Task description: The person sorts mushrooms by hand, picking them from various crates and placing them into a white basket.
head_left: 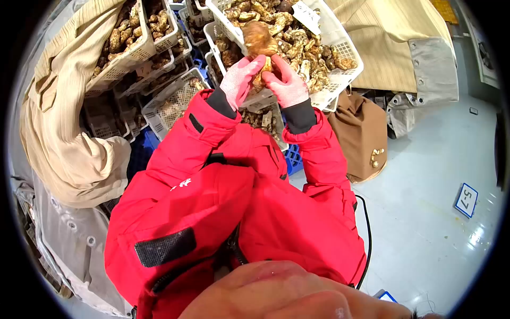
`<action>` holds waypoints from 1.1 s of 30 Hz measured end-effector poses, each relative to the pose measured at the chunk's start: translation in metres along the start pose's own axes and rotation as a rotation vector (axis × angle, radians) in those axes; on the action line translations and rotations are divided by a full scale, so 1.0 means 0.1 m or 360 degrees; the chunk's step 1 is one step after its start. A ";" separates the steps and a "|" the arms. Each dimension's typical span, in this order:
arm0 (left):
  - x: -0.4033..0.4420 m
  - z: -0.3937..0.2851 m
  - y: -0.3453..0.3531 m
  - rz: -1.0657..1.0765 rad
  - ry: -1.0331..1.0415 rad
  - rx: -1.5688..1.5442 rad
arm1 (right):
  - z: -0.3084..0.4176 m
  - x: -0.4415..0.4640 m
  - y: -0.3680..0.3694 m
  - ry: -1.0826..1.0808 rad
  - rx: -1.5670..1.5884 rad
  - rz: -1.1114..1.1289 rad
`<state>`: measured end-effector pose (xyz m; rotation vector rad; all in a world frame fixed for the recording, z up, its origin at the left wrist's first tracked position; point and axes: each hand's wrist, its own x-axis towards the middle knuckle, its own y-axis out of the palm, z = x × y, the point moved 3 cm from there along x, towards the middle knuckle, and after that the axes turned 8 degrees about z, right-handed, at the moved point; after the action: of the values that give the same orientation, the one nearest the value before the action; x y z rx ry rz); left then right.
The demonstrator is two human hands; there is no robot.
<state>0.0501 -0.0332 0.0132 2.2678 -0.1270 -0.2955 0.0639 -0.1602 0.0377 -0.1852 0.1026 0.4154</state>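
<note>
A large brown-capped mushroom (258, 40) is held up in front of me, its pale stem pointing down toward my body. My left hand (240, 81), in a pink-and-white glove, has its fingers closed on the stem from the left. From the right, my right hand (290, 84) pinches the same stem, gloved alike. Just beyond both hands stands a white plastic basket (348, 53) heaped with similar mushrooms (305, 50). A white paper slip (306, 17) lies on the heap.
More white baskets (127, 64) of mushrooms are stacked at the left, partly under beige cloth (58, 80). A smaller basket (154, 114) sits below. Brown cloth (358, 133) hangs at the right, with small mushroom pieces on it. A "5-7" sign (466, 200) lies on the floor.
</note>
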 end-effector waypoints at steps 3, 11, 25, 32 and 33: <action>-0.02 0.08 -0.08 0.0093 -0.0259 -0.0281 | 0.16 -0.08 -0.16 0.0207 0.0037 0.0018; -0.19 0.13 -0.02 0.1053 -0.0629 -0.1339 | 0.03 0.42 -0.51 -0.0231 0.0803 0.0601; -0.21 0.14 0.15 0.0387 -0.0361 0.0368 | 0.18 0.40 -0.61 -0.0001 -0.0123 0.0204; -0.31 0.25 0.00 0.0144 -0.0487 -0.0246 | 0.03 0.30 -0.90 0.0147 0.0411 0.0294; -0.31 0.28 -0.02 0.0142 -0.0503 -0.0281 | -0.03 0.29 -0.91 0.0143 0.0450 0.0349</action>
<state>0.0129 -0.0464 -0.0005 2.0210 -0.3509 -0.5928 0.1274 -0.2309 0.0448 0.0874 0.2700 0.6056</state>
